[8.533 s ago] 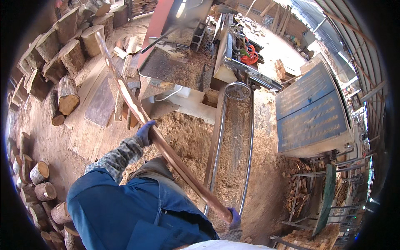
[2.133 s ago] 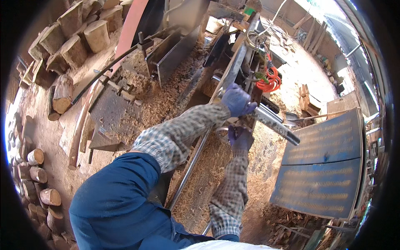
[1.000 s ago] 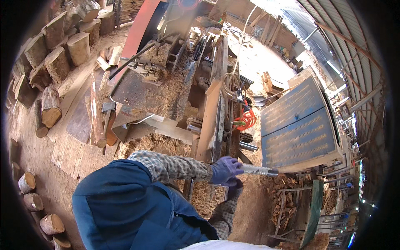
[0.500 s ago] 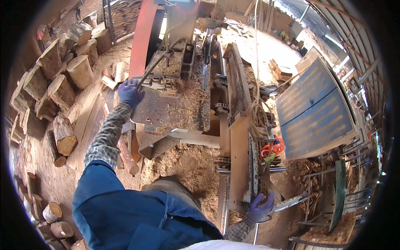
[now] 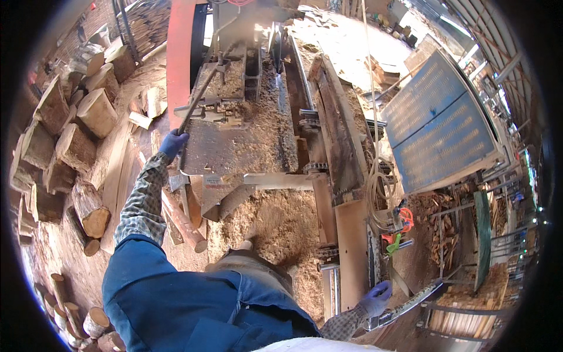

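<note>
My left hand (image 5: pixel 173 144), in a purple-blue glove, is wrapped round the lower end of a long metal lever (image 5: pixel 201 92). The lever slants up to a joint above the sawdust-covered machine table (image 5: pixel 234 152). My right hand (image 5: pixel 376 298), gloved alike, is low on the right, beside the near end of a long carriage beam (image 5: pixel 353 252). Its fingers look loosely bent, with nothing visible in them. A metal bar (image 5: pixel 413 302) runs just beyond it. On the carriage lies a rough-edged timber piece (image 5: pixel 340 123). A bright saw blade (image 5: pixel 275 50) stands at the table's far end.
Cut logs (image 5: pixel 97 111) are piled along the left, with thinner round pieces (image 5: pixel 185 220) by the table. A blue panelled box (image 5: pixel 446 117) stands at right. A cord (image 5: pixel 370 88) hangs beside the carriage, near an orange coil (image 5: pixel 406 218). Sawdust (image 5: pixel 275 220) covers the floor ahead.
My left hand has moved down toward me and closed round the lever, which now hangs lower. My right hand has shifted slightly right, its fingers less spread. The view has shifted a little.
</note>
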